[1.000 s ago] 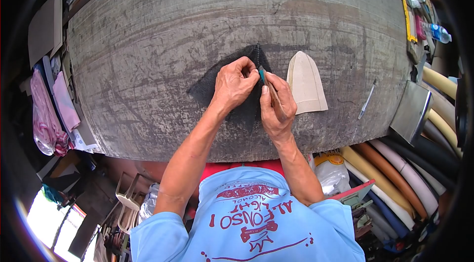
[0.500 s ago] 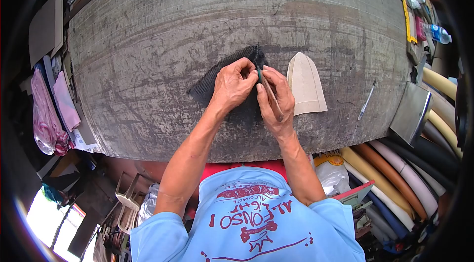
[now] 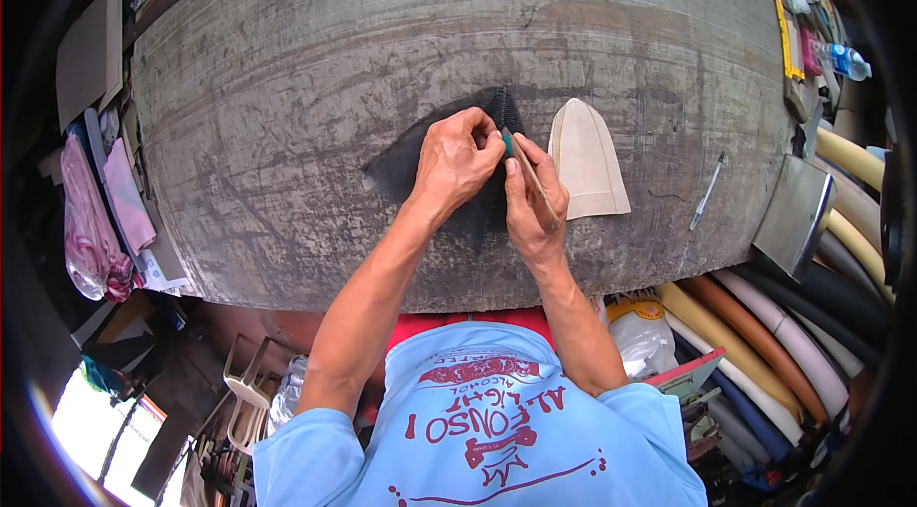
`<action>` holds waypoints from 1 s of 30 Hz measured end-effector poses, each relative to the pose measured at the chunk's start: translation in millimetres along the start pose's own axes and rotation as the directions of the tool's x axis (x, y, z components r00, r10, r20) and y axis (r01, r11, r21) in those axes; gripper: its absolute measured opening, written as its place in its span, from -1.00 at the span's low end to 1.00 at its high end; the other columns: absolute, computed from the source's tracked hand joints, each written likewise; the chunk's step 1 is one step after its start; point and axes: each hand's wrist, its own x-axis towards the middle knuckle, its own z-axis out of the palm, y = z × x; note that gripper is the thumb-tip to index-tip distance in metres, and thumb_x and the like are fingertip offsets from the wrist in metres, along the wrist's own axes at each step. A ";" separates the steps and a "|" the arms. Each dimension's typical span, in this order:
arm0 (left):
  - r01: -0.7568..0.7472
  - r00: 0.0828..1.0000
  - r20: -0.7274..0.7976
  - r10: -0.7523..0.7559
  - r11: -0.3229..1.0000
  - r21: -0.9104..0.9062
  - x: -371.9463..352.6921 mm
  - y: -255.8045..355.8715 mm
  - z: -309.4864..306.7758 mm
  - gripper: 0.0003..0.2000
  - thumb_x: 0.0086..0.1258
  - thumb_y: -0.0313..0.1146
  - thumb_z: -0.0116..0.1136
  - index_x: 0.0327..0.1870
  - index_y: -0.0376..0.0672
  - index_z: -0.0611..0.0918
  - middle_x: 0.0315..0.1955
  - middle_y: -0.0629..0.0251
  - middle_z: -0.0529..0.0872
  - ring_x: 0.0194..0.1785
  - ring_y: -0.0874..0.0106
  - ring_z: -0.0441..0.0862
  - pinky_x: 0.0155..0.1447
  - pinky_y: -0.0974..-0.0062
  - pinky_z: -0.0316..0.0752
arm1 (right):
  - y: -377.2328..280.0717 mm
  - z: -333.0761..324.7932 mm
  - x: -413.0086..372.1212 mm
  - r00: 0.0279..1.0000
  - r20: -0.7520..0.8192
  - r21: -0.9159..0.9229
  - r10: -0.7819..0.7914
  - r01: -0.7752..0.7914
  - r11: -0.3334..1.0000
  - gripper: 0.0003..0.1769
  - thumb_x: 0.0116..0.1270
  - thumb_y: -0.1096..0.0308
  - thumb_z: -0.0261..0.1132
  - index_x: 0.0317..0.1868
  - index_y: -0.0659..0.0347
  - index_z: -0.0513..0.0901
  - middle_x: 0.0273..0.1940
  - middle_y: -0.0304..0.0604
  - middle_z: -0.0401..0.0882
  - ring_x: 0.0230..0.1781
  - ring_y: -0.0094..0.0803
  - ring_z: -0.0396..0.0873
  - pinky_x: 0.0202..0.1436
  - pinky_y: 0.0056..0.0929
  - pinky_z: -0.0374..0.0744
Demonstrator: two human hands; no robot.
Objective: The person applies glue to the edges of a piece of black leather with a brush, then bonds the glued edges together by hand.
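Observation:
A dark mesh fabric piece (image 3: 399,159) with a stitched seam up to its pointed top lies on the worn table (image 3: 287,125). My left hand (image 3: 451,161) is closed in a pinch on this fabric beside the seam. In my right hand (image 3: 537,206) is a slim brown tool (image 3: 538,185) with a teal band near its tip, held against the seam next to my left fingertips. Part of the fabric is hidden beneath both hands. Just right of my right hand lies a beige arch-shaped pattern piece (image 3: 588,163) with drawn lines.
A pen (image 3: 708,192) lies on the table's right side. Rolls of material (image 3: 764,335) and a metal box (image 3: 795,217) stand beyond the right edge. A water bottle (image 3: 848,63) and a yellow ruler (image 3: 789,41) are at the upper right. Plastic-wrapped material (image 3: 88,211) sits at the left edge.
Both hands have shifted slightly to the right along with the fabric's tip. The beige pattern piece has moved a little up and left. The grips look the same.

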 end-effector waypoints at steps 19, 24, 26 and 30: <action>-0.033 0.999 -0.038 0.033 0.999 -0.025 -3.1 -9.2 12.0 -0.84 0.36 -0.36 0.25 -0.32 -0.29 0.63 -0.61 0.34 0.59 -0.54 0.56 0.49 -0.41 0.49 0.43 | 15.8 10.4 -5.3 0.988 -0.112 -0.031 -0.109 0.106 0.994 -0.69 0.50 0.46 0.23 0.19 0.32 0.59 0.06 0.09 0.68 0.04 -0.09 0.72 0.08 -0.24 0.70; -0.037 0.999 -0.025 0.037 0.999 -0.028 -2.4 -10.3 11.2 -0.84 0.36 -0.35 0.25 -0.31 -0.28 0.63 -0.60 0.35 0.59 -0.52 0.57 0.48 -0.40 0.50 0.43 | 16.3 6.2 1.2 0.995 -0.058 -0.004 -0.079 0.079 0.997 -0.69 0.50 0.44 0.24 0.19 0.33 0.58 0.08 0.12 0.67 0.07 -0.04 0.71 0.11 -0.21 0.68; -0.039 0.999 -0.022 0.038 0.999 -0.021 -1.9 -9.9 10.6 -0.83 0.36 -0.34 0.25 -0.31 -0.28 0.64 -0.59 0.35 0.59 -0.52 0.57 0.48 -0.39 0.50 0.43 | 17.1 4.9 1.2 0.999 -0.030 0.004 -0.045 0.045 0.999 -0.69 0.51 0.45 0.23 0.19 0.35 0.57 0.09 0.14 0.67 0.08 -0.05 0.70 0.10 -0.22 0.69; -0.014 1.000 -0.021 0.014 1.000 -0.012 -1.9 -8.6 10.8 -0.83 0.36 -0.33 0.26 -0.31 -0.26 0.64 -0.59 0.35 0.59 -0.52 0.55 0.49 -0.38 0.48 0.44 | 17.4 5.1 -1.0 0.991 -0.047 -0.067 -0.125 0.122 0.990 -0.68 0.52 0.46 0.21 0.21 0.39 0.54 0.08 0.16 0.66 0.07 -0.06 0.72 0.07 -0.25 0.71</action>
